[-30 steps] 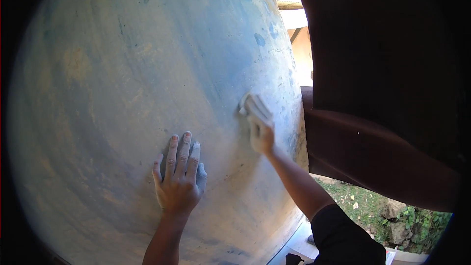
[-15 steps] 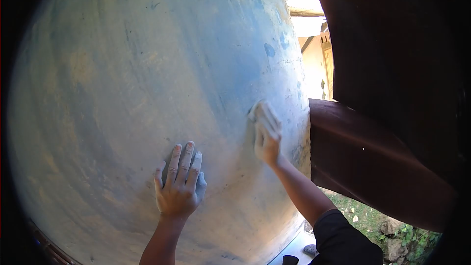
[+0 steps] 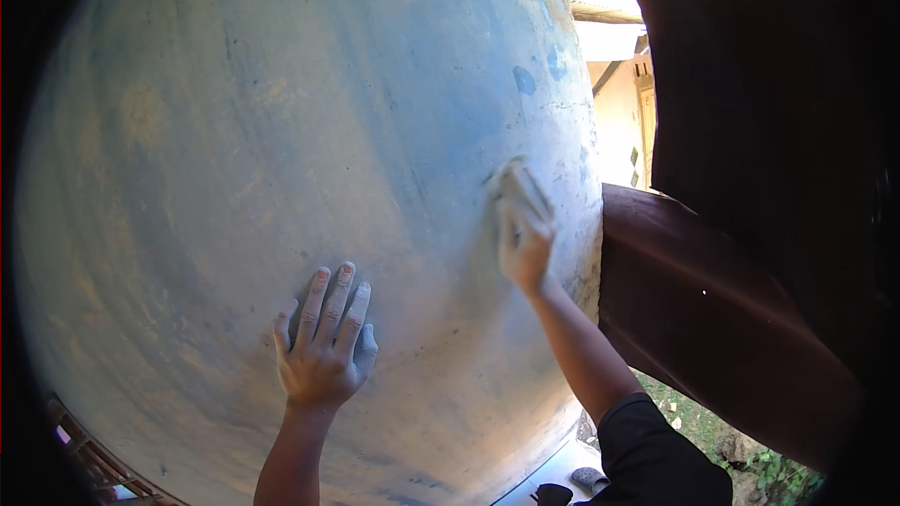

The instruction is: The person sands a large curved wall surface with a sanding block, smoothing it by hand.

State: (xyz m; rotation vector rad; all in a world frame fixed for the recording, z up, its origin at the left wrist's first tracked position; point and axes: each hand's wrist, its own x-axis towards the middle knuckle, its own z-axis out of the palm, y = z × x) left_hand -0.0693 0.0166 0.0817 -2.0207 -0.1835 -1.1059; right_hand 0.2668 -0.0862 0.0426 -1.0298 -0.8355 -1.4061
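Observation:
A broad wall [image 3: 234,159] painted worn blue and white fills most of the view and looks curved through the lens. My left hand [image 3: 323,342] lies flat on its lower middle, fingers spread and coated in pale dust. Further right and higher, my right hand [image 3: 527,225] is pressed to the same surface with its fingers together, slightly blurred. A dark edge shows at its fingertips, but whatever lies under them is hidden. Pale dust covers this hand too.
A dark brown panel or sheet [image 3: 712,281] juts out right of the wall's edge. Beyond the edge stands a building [image 3: 619,112]. Low on the right are grass and plants [image 3: 783,468] and a grey patterned shoe [image 3: 591,480]. A dark slatted thing [image 3: 103,468] shows at lower left.
The view has shifted slightly. My right hand appears higher and a little further right, still against the wall. My left hand appears a little further left, still flat.

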